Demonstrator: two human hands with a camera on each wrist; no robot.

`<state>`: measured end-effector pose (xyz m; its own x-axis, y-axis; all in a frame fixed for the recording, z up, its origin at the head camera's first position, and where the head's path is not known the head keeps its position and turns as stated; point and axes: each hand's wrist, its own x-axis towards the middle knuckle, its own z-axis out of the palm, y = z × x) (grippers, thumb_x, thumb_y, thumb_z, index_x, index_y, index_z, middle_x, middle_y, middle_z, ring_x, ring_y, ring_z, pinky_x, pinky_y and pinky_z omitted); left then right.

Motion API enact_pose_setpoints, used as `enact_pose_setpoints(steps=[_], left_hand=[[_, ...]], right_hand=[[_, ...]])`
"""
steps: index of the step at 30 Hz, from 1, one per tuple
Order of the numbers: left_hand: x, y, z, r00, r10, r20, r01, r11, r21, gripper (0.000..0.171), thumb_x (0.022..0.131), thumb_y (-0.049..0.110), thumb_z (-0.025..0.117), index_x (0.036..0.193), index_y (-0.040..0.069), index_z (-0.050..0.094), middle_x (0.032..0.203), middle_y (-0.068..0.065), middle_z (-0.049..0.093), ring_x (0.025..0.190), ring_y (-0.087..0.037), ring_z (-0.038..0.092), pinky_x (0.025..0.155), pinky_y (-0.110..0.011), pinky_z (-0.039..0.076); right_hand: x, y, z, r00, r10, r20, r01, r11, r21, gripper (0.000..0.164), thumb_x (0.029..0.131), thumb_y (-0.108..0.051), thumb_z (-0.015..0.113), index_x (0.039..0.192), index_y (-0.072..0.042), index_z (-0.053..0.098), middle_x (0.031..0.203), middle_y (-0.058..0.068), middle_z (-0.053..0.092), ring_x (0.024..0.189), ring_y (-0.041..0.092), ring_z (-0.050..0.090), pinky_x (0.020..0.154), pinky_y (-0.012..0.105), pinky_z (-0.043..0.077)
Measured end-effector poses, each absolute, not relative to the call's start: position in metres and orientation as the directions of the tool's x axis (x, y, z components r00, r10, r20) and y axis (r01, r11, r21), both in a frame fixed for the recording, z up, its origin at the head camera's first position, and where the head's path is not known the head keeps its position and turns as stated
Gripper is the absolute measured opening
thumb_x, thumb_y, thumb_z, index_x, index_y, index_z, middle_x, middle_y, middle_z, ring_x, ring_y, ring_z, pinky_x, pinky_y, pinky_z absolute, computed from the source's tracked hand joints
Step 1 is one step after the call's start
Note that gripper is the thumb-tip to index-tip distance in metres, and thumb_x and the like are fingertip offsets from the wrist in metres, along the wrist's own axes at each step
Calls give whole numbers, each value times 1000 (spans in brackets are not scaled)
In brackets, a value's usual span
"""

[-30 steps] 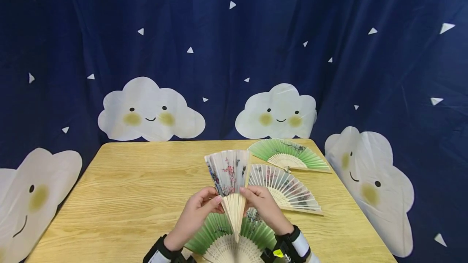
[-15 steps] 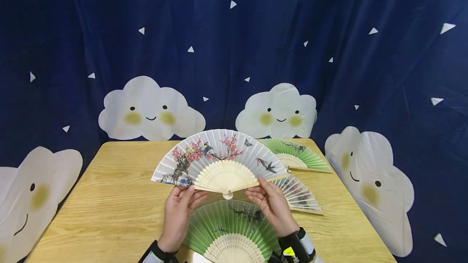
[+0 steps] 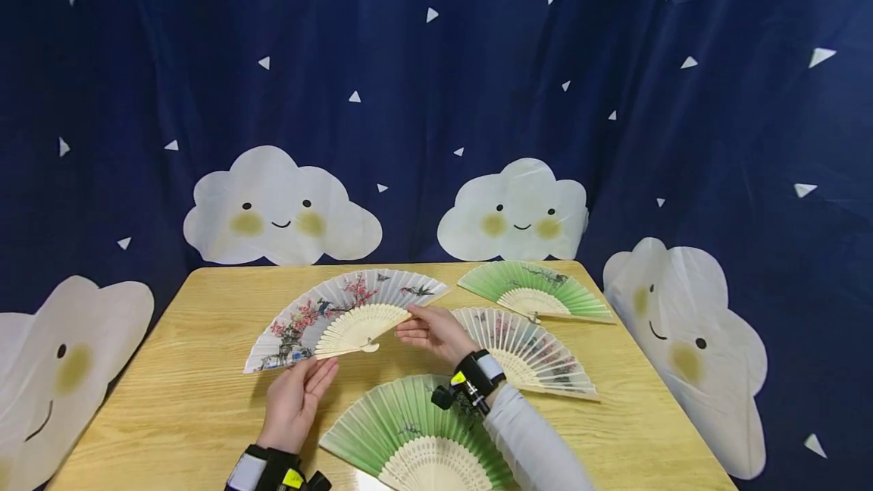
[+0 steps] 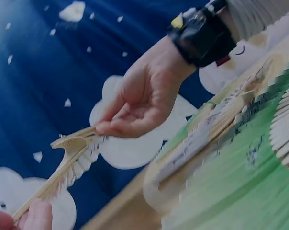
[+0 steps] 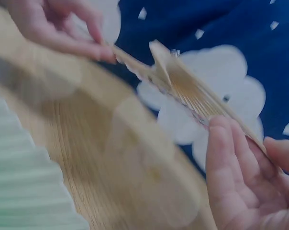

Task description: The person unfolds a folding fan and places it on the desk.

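Note:
Spread wide, a white folding fan (image 3: 355, 324) with pink blossom and birds hangs above the left middle of the table, tilted. My left hand (image 3: 293, 404) pinches its lower left end rib. Its other end rib is pinched between thumb and fingers of my right hand (image 3: 436, 333). Both wrist views show the fan nearly edge-on, its ribs (image 5: 202, 98) seen from the pivot side. A spread green fan (image 3: 382, 423) lies on the table in front of me, partly under my right forearm.
To the right on the wooden table (image 3: 170, 385) lie a spread white floral fan (image 3: 539, 347) and, behind it, another green fan (image 3: 532, 283). A dark blue curtain (image 3: 409, 44) with white clouds hangs behind the table.
The held fan, mostly folded a second ago, was spread wide by both hands. Since then both hands have carried it to the left and tilted it, right end higher.

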<state>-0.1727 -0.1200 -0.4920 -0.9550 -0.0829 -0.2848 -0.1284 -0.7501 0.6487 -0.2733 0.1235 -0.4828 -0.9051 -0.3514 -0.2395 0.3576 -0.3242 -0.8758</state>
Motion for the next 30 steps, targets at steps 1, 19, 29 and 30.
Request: enact_pose_setpoints(steps=[1, 19, 29, 30], left_hand=[[-174, -123, -496, -952, -69, -299, -146, -754, 640, 10, 95, 0, 40, 103, -5, 44, 92, -17, 62, 103, -29, 59, 95, -36, 44], [-191, -138, -527, -922, 19, -388, -269, -752, 602, 51, 99, 4, 27, 141, -8, 3, 129, -24, 40, 122, -24, 42, 105, -32, 33], [-192, -138, -521, -915, -3, -404, -238, -806, 543, 57, 97, 7, 25, 142, -4, -8, 148, -23, 1, 136, -30, 16, 108, -32, 26], [-192, -138, -520, -914, -3, -407, -237, -810, 537, 58, 97, 8, 25, 142, -3, -9, 148, -22, 1, 136, -30, 15, 108, -32, 26]], right_hand=[[-280, 119, -487, -898, -354, -261, 374, -304, -876, 19, 94, -20, 52, 87, -4, 58, 73, 12, 68, 70, 22, 67, 70, 30, 55], [-311, 85, -535, -799, -291, -527, 600, -441, -667, 12, 92, -4, 50, 94, 6, 57, 83, 20, 64, 87, 30, 64, 87, 38, 50], [-303, 94, -533, -803, -323, -500, 594, -498, -632, 39, 95, -5, 44, 129, 12, 38, 130, 32, 41, 120, 41, 43, 95, 46, 42], [-302, 96, -532, -807, -321, -495, 588, -498, -637, 40, 94, -5, 44, 130, 13, 37, 131, 32, 40, 121, 41, 42, 96, 46, 42]])
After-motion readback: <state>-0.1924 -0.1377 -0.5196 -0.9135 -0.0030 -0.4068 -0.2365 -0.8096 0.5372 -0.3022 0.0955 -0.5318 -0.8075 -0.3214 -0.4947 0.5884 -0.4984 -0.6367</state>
